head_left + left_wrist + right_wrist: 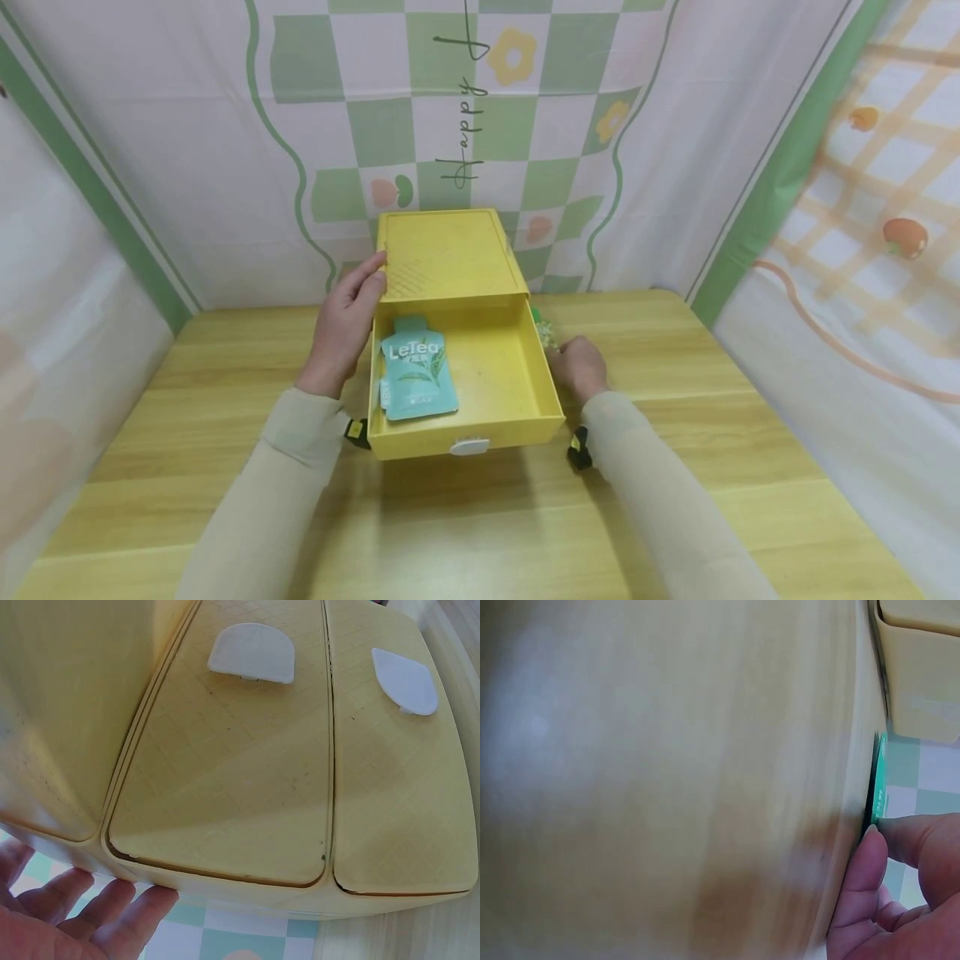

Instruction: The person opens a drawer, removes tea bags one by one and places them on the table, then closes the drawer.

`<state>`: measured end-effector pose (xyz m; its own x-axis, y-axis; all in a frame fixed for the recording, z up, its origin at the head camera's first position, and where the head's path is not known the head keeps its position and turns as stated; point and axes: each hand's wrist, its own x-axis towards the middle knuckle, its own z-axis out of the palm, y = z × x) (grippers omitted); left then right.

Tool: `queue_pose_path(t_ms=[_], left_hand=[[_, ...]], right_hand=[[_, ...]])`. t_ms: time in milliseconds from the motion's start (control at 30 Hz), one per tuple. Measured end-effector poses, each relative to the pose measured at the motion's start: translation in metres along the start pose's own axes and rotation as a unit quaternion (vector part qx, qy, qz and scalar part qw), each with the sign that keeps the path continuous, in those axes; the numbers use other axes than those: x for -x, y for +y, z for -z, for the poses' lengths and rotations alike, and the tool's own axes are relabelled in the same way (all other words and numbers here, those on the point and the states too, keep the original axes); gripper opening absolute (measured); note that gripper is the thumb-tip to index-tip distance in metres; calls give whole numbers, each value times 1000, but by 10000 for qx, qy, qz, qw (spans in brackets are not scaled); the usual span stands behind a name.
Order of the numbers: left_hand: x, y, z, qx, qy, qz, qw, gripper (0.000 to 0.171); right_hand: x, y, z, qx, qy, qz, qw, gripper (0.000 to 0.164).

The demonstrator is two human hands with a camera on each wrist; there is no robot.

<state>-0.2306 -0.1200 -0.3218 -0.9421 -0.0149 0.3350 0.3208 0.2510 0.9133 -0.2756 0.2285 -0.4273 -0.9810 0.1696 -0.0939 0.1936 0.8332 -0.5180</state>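
Note:
A yellow drawer box [450, 250] stands at the back of the table, its top drawer [502, 367] pulled out. Inside the drawer, on the left, lies a light-blue LeTea pouch [417, 375]. My left hand [348, 321] rests against the box's left side near the top edge; in the left wrist view its fingers [112, 900] lie extended along the side wall. To the right of the box, low at the table, my right hand [579, 367] pinches a green packet [880, 776] between thumb and forefinger. The drawer partly hides this packet in the head view.
Below the open drawer, the box has further closed drawer fronts [225, 772] with white handles [253, 654]. The wooden table [675, 417] ends at a patterned cloth [480, 133] behind the box. More cloth hangs on both sides.

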Motion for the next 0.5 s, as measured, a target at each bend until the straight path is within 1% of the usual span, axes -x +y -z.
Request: queue_pose_path(t_ms=[300,500], left_hand=[[1,1,1,13,13,38,10000,54],[0,1,0,11,13,22,10000,53]], right_hand=[[3,-1,2,-37,15,21,10000,46],[2,0,1,-248,-83,-113,9996,45]])
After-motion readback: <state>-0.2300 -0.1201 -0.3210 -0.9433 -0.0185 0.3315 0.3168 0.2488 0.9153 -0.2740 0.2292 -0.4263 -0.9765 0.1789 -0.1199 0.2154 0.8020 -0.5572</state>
